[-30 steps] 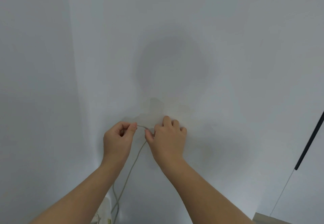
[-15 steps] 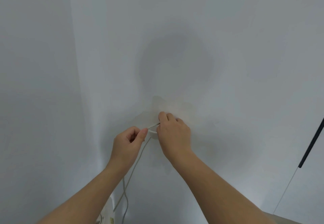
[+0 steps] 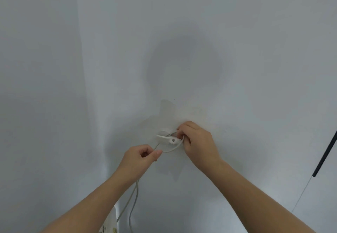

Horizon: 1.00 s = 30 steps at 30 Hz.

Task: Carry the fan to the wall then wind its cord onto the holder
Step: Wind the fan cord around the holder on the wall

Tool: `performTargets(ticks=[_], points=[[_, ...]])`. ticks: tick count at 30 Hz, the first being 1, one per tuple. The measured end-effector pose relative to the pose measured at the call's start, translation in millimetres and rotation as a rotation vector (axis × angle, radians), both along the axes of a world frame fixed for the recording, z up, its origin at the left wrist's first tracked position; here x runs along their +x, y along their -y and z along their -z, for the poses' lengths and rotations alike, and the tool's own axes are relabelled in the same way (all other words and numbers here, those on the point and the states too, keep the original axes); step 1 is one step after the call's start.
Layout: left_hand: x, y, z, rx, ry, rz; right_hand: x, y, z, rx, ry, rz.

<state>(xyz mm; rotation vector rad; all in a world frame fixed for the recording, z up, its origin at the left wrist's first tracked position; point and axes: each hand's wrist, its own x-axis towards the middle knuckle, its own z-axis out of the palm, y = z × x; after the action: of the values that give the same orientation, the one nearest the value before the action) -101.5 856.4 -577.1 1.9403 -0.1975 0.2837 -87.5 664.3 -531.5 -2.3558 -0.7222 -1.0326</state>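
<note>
**Looping the cord onto the wall holder**

Winding is now under way: the cord (image 3: 171, 148), which a second ago was only being stretched between the two hands in front of bare wall, is now curving under and around the small white cord holder (image 3: 166, 138), which has come into view from behind the right hand. That suggests the first turn is being laid, with most of the winding left to do.

The cord is looking thin, pale and limp, two slack strands hanging below the left hand. The holder is looking like smooth, hard moulded plastic, a flattish clip with a screw at its middle.

The right hand (image 3: 197, 144) is pinching the cord closed at the holder's right end; the left hand (image 3: 139, 159) is pinching it just below and left.

Only a white sliver of the fan (image 3: 109, 222) is showing, low against the smooth matte wall (image 3: 237, 50).
</note>
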Motion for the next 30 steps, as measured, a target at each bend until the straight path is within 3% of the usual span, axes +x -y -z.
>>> performTargets(ticks=[6, 10, 19, 30], points=[[1.3, 12.3, -0.8, 0.053, 0.058, -0.067, -9.5, 9.5, 4.4, -0.136, 0.037, -0.019], [-0.8, 14.6, -0.6, 0.073, 0.074, -0.008, -13.5, 16.6, 6.1, -0.147, 0.098, 0.088], [-9.7, 12.2, 5.5, 0.179, -0.162, 0.295, -20.9, 6.0, -3.2, -0.337, 0.087, 0.424], [-6.2, 20.0, 7.7, 0.301, -0.210, 0.230, -25.6, 4.8, 8.8, -0.528, 0.105, 0.450]])
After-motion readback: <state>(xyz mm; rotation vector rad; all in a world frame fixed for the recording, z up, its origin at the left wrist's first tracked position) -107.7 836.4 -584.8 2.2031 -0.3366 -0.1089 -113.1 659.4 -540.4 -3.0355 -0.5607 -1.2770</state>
